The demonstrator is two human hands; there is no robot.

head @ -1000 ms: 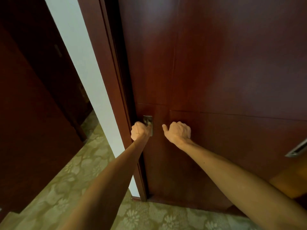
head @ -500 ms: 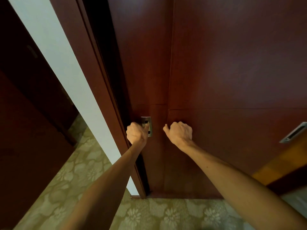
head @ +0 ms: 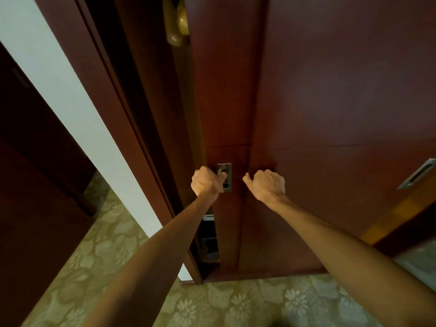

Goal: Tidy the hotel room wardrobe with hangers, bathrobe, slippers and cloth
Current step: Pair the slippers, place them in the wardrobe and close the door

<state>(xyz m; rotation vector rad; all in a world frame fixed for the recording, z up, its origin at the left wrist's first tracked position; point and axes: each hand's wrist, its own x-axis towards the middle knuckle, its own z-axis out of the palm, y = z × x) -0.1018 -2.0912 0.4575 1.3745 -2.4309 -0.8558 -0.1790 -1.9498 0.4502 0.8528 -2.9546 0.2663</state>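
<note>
Up close, a sliding door [head: 226,90] of the wardrobe is seen partly open, a dark gap showing at its left edge. Its recessed metal pull [head: 224,177] is hooked by the curled fingers of the left hand [head: 205,181]. The right hand [head: 267,185] is fisted against the neighbouring panel [head: 342,90], holding nothing. A wooden hanger [head: 177,24] is glimpsed inside the gap, high up. Patterned carpet [head: 99,251] lies below.

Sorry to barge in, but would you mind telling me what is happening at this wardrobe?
A person stands at the dark wooden sliding door. The left hand hooks its fingers into the recessed metal pull, and the right hand is curled against the overlapping panel. The door is partly open, with wooden hangers showing in the gap.
</note>
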